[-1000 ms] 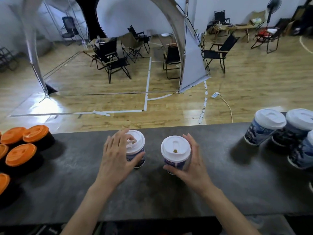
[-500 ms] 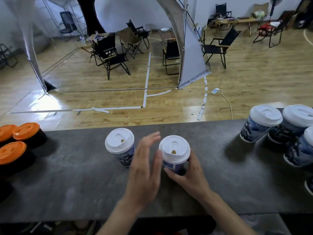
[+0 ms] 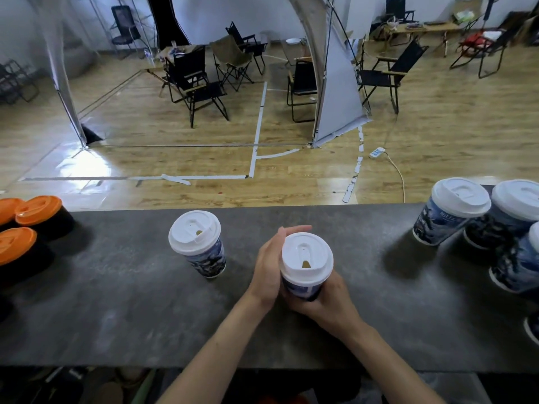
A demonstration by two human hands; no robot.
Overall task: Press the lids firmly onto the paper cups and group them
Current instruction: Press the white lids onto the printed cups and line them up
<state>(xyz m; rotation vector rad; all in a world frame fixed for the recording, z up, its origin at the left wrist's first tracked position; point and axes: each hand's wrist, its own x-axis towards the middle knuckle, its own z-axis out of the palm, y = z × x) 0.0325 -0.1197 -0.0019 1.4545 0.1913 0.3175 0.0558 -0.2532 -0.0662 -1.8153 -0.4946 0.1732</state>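
Note:
Two blue-printed paper cups with white lids stand on the dark counter (image 3: 116, 310). Both my hands hold the nearer cup (image 3: 306, 265) at the centre. My left hand (image 3: 269, 266) lies along its left side, fingers reaching round the far side of the lid. My right hand (image 3: 326, 298) curls round the cup's lower body from the near right. The other cup (image 3: 198, 243) stands free to the left, untouched. Each lid has a small sip hole showing brown.
Several lidded blue cups (image 3: 449, 211) are grouped at the counter's right end. Black cups with orange lids (image 3: 38, 211) sit at the left end. Beyond the counter's far edge lie a wooden floor, folding chairs (image 3: 198, 83) and a tent frame.
My left hand left the left cup and moved right onto the centre cup. My right hand closed further round that cup's base. The camera view shifted slightly.

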